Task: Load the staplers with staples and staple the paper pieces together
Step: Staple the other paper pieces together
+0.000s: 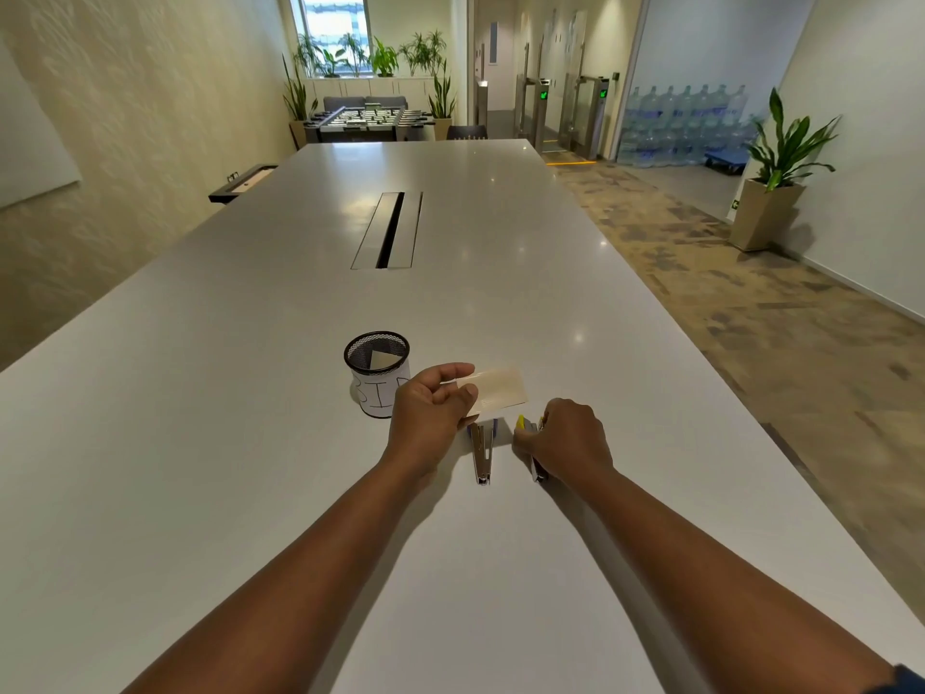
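My left hand pinches a small cream paper piece by its left edge and holds it just above the table. Below the paper a blue stapler lies on the table, metal side up, pointing toward me. My right hand rests over a yellow stapler to the right of the blue one, fingers closed around it; most of that stapler is hidden under the hand. A black mesh cup with a white paper label stands left of my left hand and holds another paper piece.
The long white table stretches away from me, with a cable slot in its middle. Its right edge runs along a carpeted floor. A potted plant stands far right by the wall.
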Motion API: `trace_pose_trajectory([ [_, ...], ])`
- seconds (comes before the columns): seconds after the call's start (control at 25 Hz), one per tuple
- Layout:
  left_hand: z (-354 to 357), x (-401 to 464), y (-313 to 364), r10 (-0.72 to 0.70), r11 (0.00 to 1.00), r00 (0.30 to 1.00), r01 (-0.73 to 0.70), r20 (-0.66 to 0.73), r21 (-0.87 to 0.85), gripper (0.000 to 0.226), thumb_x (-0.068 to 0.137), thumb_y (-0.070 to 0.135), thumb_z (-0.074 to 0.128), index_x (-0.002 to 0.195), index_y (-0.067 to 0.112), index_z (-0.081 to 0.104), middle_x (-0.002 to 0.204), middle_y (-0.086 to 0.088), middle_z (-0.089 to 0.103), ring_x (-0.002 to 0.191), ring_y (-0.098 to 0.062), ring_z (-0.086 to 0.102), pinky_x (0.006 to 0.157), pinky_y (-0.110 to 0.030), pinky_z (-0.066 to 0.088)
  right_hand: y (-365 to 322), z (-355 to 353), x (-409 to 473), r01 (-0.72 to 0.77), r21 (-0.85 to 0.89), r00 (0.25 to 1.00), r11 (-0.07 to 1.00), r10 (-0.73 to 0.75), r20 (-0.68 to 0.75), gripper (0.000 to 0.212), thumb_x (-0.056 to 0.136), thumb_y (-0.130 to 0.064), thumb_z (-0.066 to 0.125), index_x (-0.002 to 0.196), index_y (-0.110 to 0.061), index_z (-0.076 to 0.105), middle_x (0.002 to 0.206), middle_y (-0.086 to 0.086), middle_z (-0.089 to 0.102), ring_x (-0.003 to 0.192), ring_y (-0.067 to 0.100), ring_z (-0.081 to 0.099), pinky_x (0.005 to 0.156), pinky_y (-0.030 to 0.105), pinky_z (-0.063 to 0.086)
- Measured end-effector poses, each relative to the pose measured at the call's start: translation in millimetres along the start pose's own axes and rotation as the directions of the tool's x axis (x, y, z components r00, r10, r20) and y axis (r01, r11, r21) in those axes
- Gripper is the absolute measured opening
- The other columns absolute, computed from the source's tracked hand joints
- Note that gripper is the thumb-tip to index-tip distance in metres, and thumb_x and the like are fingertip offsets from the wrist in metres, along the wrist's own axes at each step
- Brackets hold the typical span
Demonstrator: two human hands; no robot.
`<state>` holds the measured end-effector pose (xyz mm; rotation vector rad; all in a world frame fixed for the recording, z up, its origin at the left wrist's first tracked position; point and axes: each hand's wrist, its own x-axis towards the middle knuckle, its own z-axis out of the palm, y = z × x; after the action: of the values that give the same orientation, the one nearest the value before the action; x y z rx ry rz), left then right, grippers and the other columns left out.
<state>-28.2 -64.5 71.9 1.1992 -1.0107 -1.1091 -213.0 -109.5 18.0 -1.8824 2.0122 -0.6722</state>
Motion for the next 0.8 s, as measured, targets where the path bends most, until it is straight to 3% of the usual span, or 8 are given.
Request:
trace_pose_trajectory([
  [0.24, 2.3, -3.8, 4.4, 0.007, 1.000, 1.000, -0.007, 0.005, -0.012, 0.024, 0.092, 0.004, 0.068, 0.104, 0.025, 0.073, 0.086, 0.006, 0.079, 0.085, -0.009, 0.074, 0.075, -0.027, 0.061, -1.8, -5.2, -5.6, -0.043, -0.011, 0.999, 0.999, 0.043, 0.025, 0.054, 0.075, -0.067, 0.068, 0.079, -0.015, 0.051, 0.077, -0.002, 0.062, 0.065, 0.016, 0.056, 0.053, 0.029, 0.034],
  [0.32, 1.8, -5.6, 10.4, 0.019, 1.000, 1.000, -0.018, 0.005, -0.022, 0.024, 0.092, 0.004, 0.068, 0.104, 0.025, 0.072, 0.081, 0.008, 0.078, 0.083, -0.007, 0.073, 0.073, -0.026, 0.060, -4.7, -18.2, -12.2, -0.070, 0.052, 0.997, 0.996, 0.072, -0.040, 0.059, 0.078, -0.065, 0.063, 0.114, -0.018, 0.057, 0.105, 0.001, 0.067, 0.088, 0.022, 0.064, 0.067, 0.030, 0.041],
  [0.36, 1.8, -7.0, 15.1, 0.023, 0.999, 1.000, -0.022, 0.003, -0.031, 0.024, 0.092, 0.004, 0.068, 0.104, 0.024, 0.072, 0.079, 0.009, 0.077, 0.083, -0.007, 0.073, 0.072, -0.025, 0.059, -7.5, -26.5, -16.1, -0.034, 0.114, 0.995, 0.993, 0.044, -0.090, 0.066, 0.080, -0.060, 0.064, 0.132, -0.022, 0.051, 0.117, -0.001, 0.063, 0.094, 0.019, 0.063, 0.070, 0.030, 0.042],
  [0.44, 1.3, -10.2, 23.7, 0.023, 0.998, 1.000, -0.023, 0.006, -0.052, 0.023, 0.092, 0.003, 0.069, 0.105, 0.022, 0.072, 0.082, 0.007, 0.077, 0.084, -0.009, 0.074, 0.071, -0.024, 0.059, -17.8, -44.5, -26.8, 0.190, 0.260, 0.973, 0.947, -0.147, -0.176, 0.074, 0.082, -0.043, 0.072, 0.147, -0.034, 0.037, 0.129, -0.013, 0.049, 0.095, 0.006, 0.058, 0.069, 0.020, 0.044],
  [0.52, 1.9, -14.9, 32.4, 0.005, 0.997, 1.000, -0.004, 0.009, -0.075, 0.022, 0.091, 0.003, 0.070, 0.104, 0.020, 0.072, 0.090, 0.002, 0.078, 0.086, -0.012, 0.075, 0.070, -0.024, 0.059, -30.4, -63.3, -37.6, 0.428, 0.345, 0.903, 0.835, -0.384, -0.191, 0.073, 0.084, -0.026, 0.079, 0.146, -0.038, 0.042, 0.138, -0.021, 0.039, 0.112, 0.000, 0.053, 0.083, 0.015, 0.048],
  [0.6, 2.7, -20.9, 41.2, -0.017, 0.995, 1.000, 0.018, 0.018, -0.100, 0.020, 0.090, 0.002, 0.071, 0.103, 0.016, 0.073, 0.096, -0.004, 0.077, 0.085, -0.014, 0.075, 0.069, -0.024, 0.059, -38.9, -77.8, -46.6, 0.573, 0.341, 0.819, 0.745, -0.537, -0.203, 0.056, 0.086, -0.017, 0.079, 0.136, -0.029, 0.059, 0.147, -0.014, 0.044, 0.129, 0.003, 0.046, 0.100, 0.020, 0.045],
  [0.72, 2.2, -32.6, 53.8, -0.046, 0.991, 0.998, 0.051, 0.045, -0.122, 0.016, 0.089, 0.001, 0.071, 0.103, 0.008, 0.073, 0.101, -0.012, 0.076, 0.080, -0.017, 0.076, 0.069, -0.025, 0.059, -48.0, -91.3, -59.4, 0.602, 0.347, 0.798, 0.719, -0.533, -0.280, 0.022, 0.090, -0.011, 0.074, 0.110, -0.019, 0.074, 0.127, -0.007, 0.067, 0.119, 0.006, 0.058, 0.100, 0.025, 0.046],
  [0.8, 0.8, -41.5, 62.3, -0.062, 0.990, 0.996, 0.069, 0.057, -0.124, 0.017, 0.089, 0.005, 0.072, 0.106, 0.008, 0.072, 0.102, -0.014, 0.077, 0.079, -0.020, 0.076, 0.068, -0.026, 0.059, -53.0, -96.6, -66.7, 0.536, 0.413, 0.844, 0.736, -0.462, -0.273, 0.016, 0.093, -0.010, 0.070, 0.102, -0.022, 0.076, 0.108, -0.012, 0.073, 0.104, -0.004, 0.061, 0.092, 0.015, 0.045],
])
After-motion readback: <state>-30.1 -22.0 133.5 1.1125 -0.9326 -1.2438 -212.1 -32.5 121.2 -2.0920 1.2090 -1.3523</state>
